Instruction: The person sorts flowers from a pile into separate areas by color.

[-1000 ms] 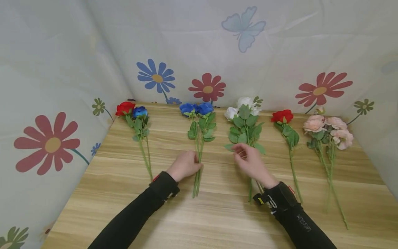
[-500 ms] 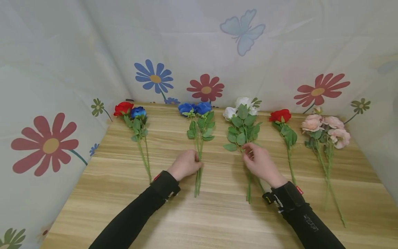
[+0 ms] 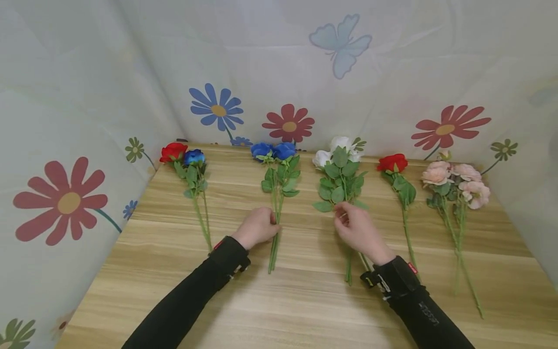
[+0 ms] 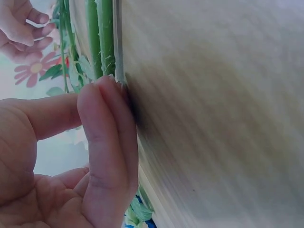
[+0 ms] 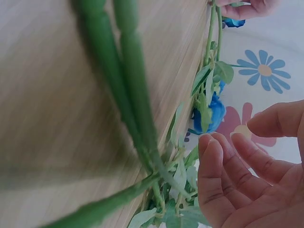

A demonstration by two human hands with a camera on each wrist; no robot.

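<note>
Two blue roses lie side by side at the table's back, leafy stems toward me. My left hand pinches their green stems between thumb and fingertips, low over the wood. Beside them to the right is a bunch of white roses with dense green leaves. Over its stems hovers my right hand. The right wrist view shows those fingers loosely bent, a gap between them and the thumb, holding nothing. The white roses' stems cross below that hand, apart from its fingers.
At the left lie a red rose and another blue rose. Further right are a single red rose and a bunch of pink flowers. A flower-printed curtain encloses the wooden table.
My left hand has shifted slightly left, taking the lower ends of the blue roses' stems with it. My right hand moved right over the white roses' stems, then slightly back left.
</note>
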